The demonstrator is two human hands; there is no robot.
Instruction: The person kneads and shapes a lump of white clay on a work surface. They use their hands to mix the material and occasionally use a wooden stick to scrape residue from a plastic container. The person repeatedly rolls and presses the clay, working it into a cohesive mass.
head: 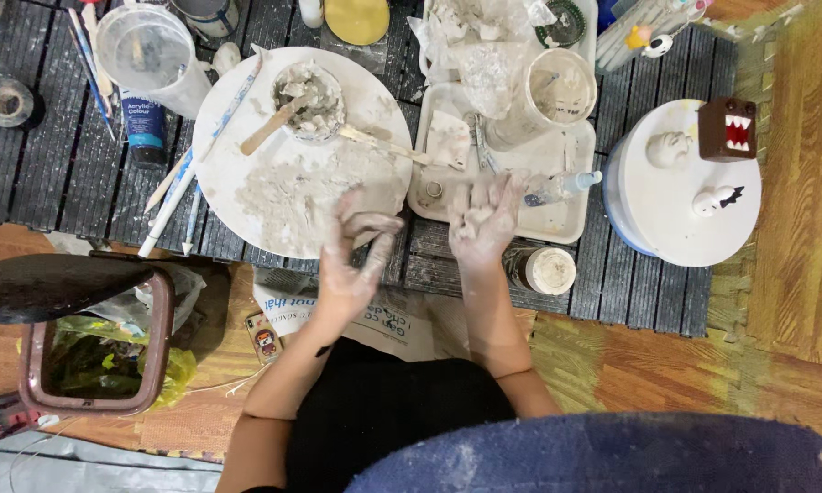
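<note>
My left hand (pixel 354 258) is coated in pale clay and hovers over the near edge of a round white board (pixel 246 119) smeared with clay. Its fingers are curled with the thumb and fingertips pinched together; whether a bit of clay is between them I cannot tell. My right hand (pixel 482 217), also clay-covered, is held palm up with fingers spread beside a white tray (pixel 575 146). A small lump of clay seems to rest on its palm. A bowl (pixel 308 99) of clay with a wooden stick stands on the board.
A white cup (pixel 562 89) sits on the tray. At right a round white stand (pixel 675 210) carries small clay figures and a brown box-shaped toy (pixel 728 129). A small jar (pixel 548 270), a paint tube (pixel 143 128), brushes, a plastic cup (pixel 151 50) and a brown bin (pixel 96 338) surround me.
</note>
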